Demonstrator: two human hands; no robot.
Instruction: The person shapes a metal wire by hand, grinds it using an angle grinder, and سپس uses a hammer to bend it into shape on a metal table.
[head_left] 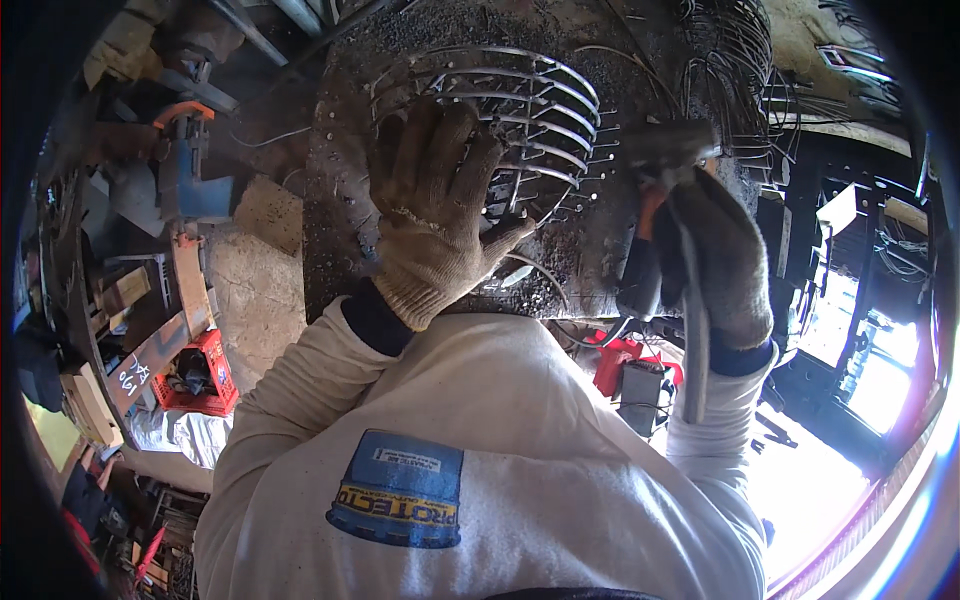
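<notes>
A curved grille of metal rods (563, 113) lies on the dark, gritty workbench (598, 262), with bent arcs crossed by short bars whose ends stick out. My left hand (432, 205), in a tan knitted glove, rests on its left part with fingers apart and hides what is beneath. To the right of the grille, my gloved right hand (728, 255) is wrapped round the handle of a hammer (672, 144). The thick metal head is slightly blurred above the bench, and the pale handle runs down past my wrist. Beside this hand lies an orange and black handle-shaped thing (645, 235).
Bundled bent wire rods (725, 60) sit at the bench's far right. A blue vise-like metal piece (192, 180) stands to the left, above a red plastic crate (205, 375). Near the bench's front edge is a red and grey machine (640, 378).
</notes>
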